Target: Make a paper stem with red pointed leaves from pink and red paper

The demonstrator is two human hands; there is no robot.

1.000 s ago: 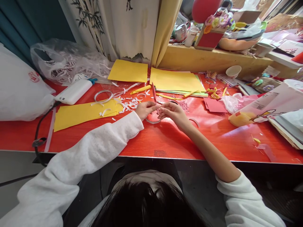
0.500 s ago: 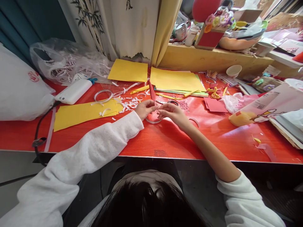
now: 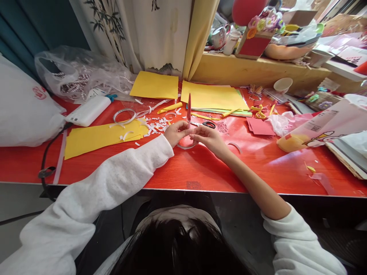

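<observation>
My left hand and my right hand meet fingertip to fingertip just above the red table. Between their pinched fingers stands a narrow red paper piece, pointed at the top and nearly upright; its lower end is hidden by the fingers. Scissors with a dark handle lie right behind my right hand. Below the hands a pale ring-shaped strip shows in part. White paper scraps are scattered to the left of my left hand.
Yellow paper sheets lie at left, with a tape roll at their edge. More yellow sheets are stacked behind. Red paper squares, yellow-handled scissors and a printed plastic cup are at right. A white device sits back left.
The red paper piece has turned from leaning left to nearly upright and now shows edge-on. Both hands stay at almost the same place, still pinching.
</observation>
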